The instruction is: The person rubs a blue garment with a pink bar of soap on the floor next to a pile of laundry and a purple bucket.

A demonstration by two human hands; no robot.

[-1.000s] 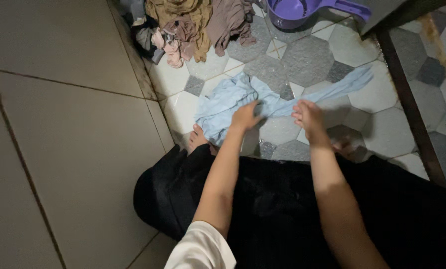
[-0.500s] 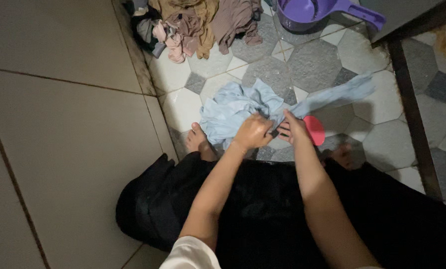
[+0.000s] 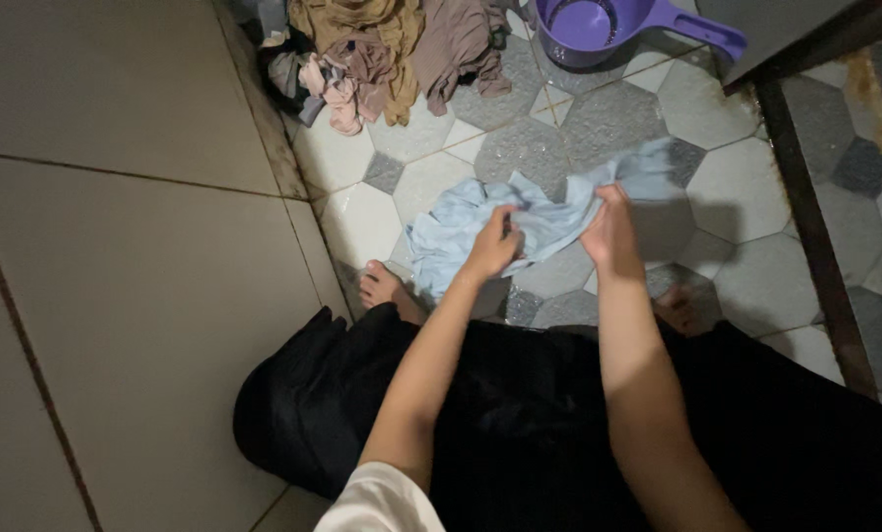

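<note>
Left hand (image 3: 492, 246) and right hand (image 3: 610, 232) are gripping a crumpled, wet light-blue cloth (image 3: 461, 222), fingers clamped on it, over the hexagon-tiled floor (image 3: 727, 177); arms are reaching down.

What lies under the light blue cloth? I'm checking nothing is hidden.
Wet hexagonal floor tiles show around the light blue cloth; whatever lies directly beneath it is covered.

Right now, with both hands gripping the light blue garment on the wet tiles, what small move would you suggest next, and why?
Probably draw the left hand and right hand apart to spread the light blue garment. It lies bunched and creased between them on the hexagon-tiled floor, both hands shut on its folds, so little flat cloth shows.
</note>
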